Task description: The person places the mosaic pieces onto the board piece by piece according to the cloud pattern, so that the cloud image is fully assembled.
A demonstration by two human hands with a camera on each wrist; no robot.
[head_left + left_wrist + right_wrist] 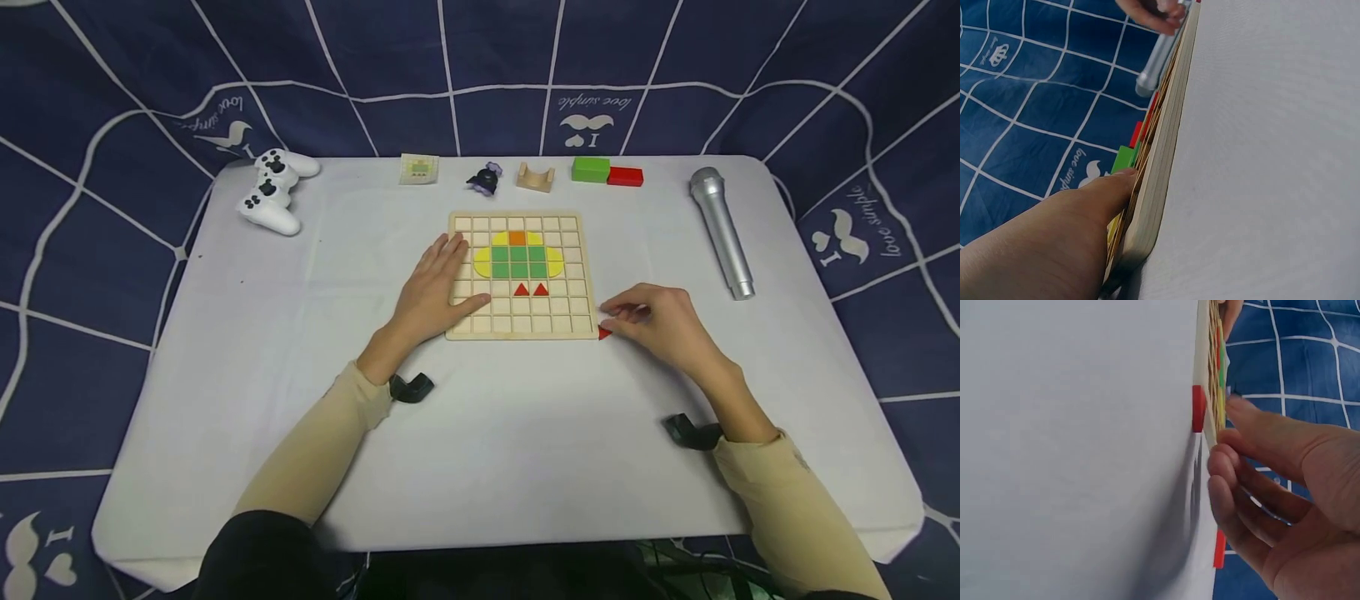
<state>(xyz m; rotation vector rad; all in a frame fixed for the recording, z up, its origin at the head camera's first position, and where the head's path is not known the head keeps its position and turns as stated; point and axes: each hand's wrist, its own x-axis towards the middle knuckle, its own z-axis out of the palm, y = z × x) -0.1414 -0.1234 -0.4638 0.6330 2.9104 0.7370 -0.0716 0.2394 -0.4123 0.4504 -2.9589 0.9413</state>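
A square wooden grid board [517,328] lies before me. In it sit several green squares [518,262], yellow rounded pieces [481,263], an orange square [517,238] and two red triangles [541,290]. My left hand [431,287] rests on the board's left side, fingers spread and thumb on the lower grid. Off the lower right corner, on the cloth, lies another red triangle [603,332]. My right hand [656,325] hovers right beside it with fingers loosely bent. In the right wrist view, that red piece [1198,409] lies apart from the thumb and fingertips [1221,494].
Along the back stand a pattern card [418,169], a small dark figure [486,178], a wooden cradle-shaped block [535,177], a green block [590,170] and a red block [626,177]. A white game controller [273,192] lies at the back left, a silver microphone [722,233] at right.
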